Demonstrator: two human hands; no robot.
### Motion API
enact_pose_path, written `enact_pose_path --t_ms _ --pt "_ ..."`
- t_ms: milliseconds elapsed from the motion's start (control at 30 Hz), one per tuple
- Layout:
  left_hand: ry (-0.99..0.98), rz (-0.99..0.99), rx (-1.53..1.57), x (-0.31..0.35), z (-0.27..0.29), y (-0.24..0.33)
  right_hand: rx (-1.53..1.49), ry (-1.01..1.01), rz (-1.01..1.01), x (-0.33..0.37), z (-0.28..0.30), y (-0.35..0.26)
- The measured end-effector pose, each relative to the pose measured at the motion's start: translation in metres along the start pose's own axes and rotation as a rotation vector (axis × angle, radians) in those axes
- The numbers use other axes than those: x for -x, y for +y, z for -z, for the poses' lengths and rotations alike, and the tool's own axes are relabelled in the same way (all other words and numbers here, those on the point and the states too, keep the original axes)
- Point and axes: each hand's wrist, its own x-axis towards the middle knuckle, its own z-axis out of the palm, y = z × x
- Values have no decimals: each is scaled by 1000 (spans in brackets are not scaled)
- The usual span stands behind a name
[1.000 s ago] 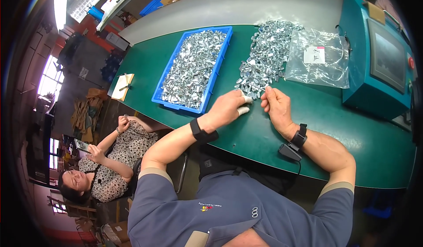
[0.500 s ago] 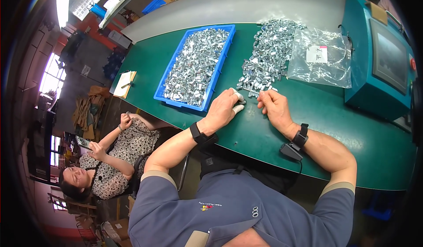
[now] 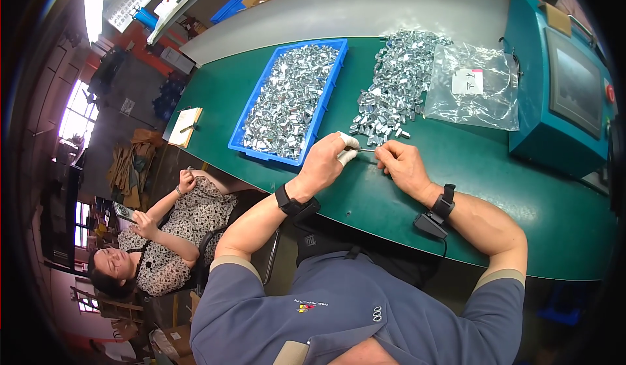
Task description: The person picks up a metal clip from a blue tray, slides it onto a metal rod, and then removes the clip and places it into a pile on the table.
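Note:
My left hand [image 3: 324,164], with white covers on its thumb and a finger, is pinched closed; what sits between those fingertips is mostly hidden. A thin metal rod [image 3: 367,150] spans the gap to my right hand [image 3: 405,169], whose thumb and fingers are closed on its right end. The rod's left end meets the covered fingertips. Just beyond both hands lies a loose heap of small shiny metal pieces [image 3: 398,85] on the green table [image 3: 404,225]. To the left, a blue tray [image 3: 318,120] holds many more such pieces.
A clear plastic bag [image 3: 447,107] with a white label lies right of the heap. At the right stands a teal machine [image 3: 541,114] with a screen. A notepad [image 3: 182,130] rests at the table's left end. A seated person [image 3: 173,228] holds a phone beside the table.
My right hand has come slightly down and left, beside the left fingertips. The rod now shows level between the hands, nearer to me than the heap's front edge.

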Motion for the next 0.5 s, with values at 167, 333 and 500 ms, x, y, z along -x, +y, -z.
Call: enact_pose_path --t_ms 167,333,500 --pt "-40 -71 -17 -6 0 4 -11 -3 -31 1 1 -2" --pt "-47 -150 37 -8 -3 7 -13 -27 -57 1 0 -1" --pt "-49 -119 47 -3 0 13 -48 -42 -35 0 -1 6"
